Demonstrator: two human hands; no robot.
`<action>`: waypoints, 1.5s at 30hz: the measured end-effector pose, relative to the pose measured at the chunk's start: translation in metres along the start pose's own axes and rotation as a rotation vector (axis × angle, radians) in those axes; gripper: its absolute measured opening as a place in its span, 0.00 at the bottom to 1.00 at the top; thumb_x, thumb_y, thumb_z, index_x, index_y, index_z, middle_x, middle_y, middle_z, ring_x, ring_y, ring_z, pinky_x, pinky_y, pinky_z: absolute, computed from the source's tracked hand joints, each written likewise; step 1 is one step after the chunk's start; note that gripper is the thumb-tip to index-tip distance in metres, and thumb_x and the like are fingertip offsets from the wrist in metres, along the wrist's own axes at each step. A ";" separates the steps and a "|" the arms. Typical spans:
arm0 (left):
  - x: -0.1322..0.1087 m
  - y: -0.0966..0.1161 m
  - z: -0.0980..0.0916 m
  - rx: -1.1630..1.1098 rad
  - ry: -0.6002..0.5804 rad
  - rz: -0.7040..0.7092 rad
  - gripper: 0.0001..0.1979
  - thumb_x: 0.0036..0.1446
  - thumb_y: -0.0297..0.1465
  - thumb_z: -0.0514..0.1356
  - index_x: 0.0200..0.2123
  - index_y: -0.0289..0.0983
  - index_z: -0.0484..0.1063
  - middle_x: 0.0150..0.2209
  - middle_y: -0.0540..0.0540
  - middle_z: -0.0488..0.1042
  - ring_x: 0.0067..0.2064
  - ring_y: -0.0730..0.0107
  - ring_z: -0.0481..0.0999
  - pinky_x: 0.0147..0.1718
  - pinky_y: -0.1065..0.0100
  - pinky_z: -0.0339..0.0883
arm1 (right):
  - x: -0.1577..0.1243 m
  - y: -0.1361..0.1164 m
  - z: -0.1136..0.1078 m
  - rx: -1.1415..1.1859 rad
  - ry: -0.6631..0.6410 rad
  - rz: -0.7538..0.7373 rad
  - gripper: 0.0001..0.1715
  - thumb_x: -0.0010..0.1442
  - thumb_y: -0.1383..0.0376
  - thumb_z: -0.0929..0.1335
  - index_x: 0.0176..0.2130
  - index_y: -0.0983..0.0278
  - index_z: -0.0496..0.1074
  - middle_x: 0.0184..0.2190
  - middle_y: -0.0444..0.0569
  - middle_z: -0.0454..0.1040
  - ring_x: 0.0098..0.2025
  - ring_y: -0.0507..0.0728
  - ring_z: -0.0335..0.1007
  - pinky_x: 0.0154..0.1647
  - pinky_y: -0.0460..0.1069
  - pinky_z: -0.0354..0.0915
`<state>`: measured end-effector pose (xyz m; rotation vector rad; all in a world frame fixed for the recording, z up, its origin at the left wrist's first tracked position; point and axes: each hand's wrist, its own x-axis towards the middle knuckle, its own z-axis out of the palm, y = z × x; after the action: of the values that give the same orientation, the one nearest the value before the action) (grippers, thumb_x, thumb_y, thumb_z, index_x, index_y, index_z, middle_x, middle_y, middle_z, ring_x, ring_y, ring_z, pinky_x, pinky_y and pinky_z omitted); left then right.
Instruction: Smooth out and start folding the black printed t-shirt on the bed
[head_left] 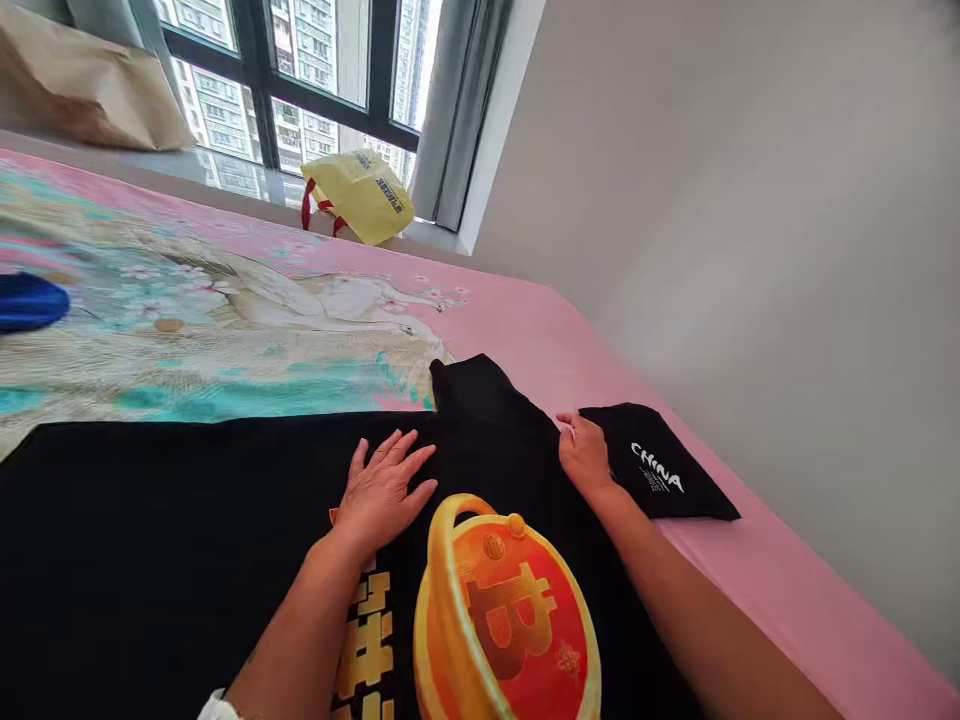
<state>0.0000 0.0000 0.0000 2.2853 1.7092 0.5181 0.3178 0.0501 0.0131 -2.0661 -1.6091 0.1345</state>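
Observation:
A black T-shirt [187,520] with an orange and gold coin print lies spread flat on the bed. My left hand [386,490] rests open and flat on the shirt just above the print, fingers stretched out. My right hand [583,452] is closed in a pinch on the shirt's fabric near the right sleeve [487,395]. The sleeve lies folded in toward the body of the shirt. A folded black cloth with white "CHINA" lettering [660,465] lies just right of my right hand.
The bed has a pink sheet [750,570] with a pale printed picture. A yellow bag [360,195] and a brown paper bag [82,85] sit on the window sill. A blue item [30,300] lies at the left edge. A white wall runs along the right.

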 end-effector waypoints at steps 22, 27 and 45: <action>0.000 -0.003 0.004 -0.127 0.027 0.179 0.18 0.60 0.38 0.51 0.53 0.54 0.65 0.60 0.54 0.64 0.64 0.63 0.56 0.63 0.44 0.29 | -0.053 -0.069 0.004 0.021 -0.197 -1.216 0.17 0.58 0.71 0.61 0.47 0.62 0.69 0.46 0.50 0.73 0.51 0.57 0.64 0.55 0.53 0.60; 0.000 -0.005 0.004 -0.137 0.033 0.192 0.19 0.60 0.40 0.50 0.54 0.53 0.65 0.60 0.54 0.63 0.64 0.63 0.56 0.64 0.46 0.30 | -0.031 -0.028 -0.019 0.063 0.055 -0.751 0.16 0.57 0.73 0.59 0.41 0.62 0.70 0.39 0.50 0.73 0.45 0.56 0.67 0.49 0.53 0.63; 0.002 -0.007 0.004 -0.154 0.037 0.188 0.19 0.59 0.41 0.51 0.54 0.52 0.65 0.60 0.52 0.64 0.64 0.62 0.57 0.63 0.45 0.33 | 0.021 0.020 -0.024 -0.088 -0.131 -0.094 0.11 0.56 0.63 0.61 0.39 0.60 0.67 0.31 0.44 0.72 0.31 0.52 0.67 0.36 0.47 0.60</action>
<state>-0.0035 0.0042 -0.0061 2.3494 1.4233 0.7073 0.3509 0.0584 0.0298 -2.0799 -1.8179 0.1712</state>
